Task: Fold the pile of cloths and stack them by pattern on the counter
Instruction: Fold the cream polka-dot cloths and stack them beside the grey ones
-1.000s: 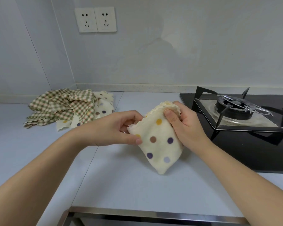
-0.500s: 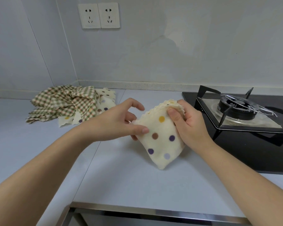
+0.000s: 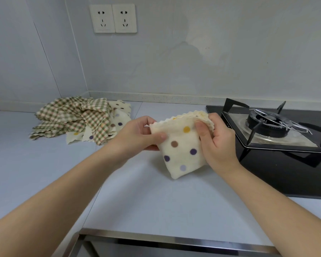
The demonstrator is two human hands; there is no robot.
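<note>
Here the left hand (image 3: 139, 134) and right hand (image 3: 216, 143) both pinch a folded polka-dot cloth (image 3: 182, 147) above the counter (image 3: 156, 201), squaring its scalloped edges; next, likely, it needs laying flat to start a dotted stack, apart from the unfolded pile (image 3: 78, 119).

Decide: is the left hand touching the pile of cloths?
No, the left hand pinches the dotted cloth, apart from the pile.

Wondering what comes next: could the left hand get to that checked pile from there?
Probably yes, once it lets go: the left hand pinches the dotted cloth, but only counter lies between it and the checked pile.
</note>
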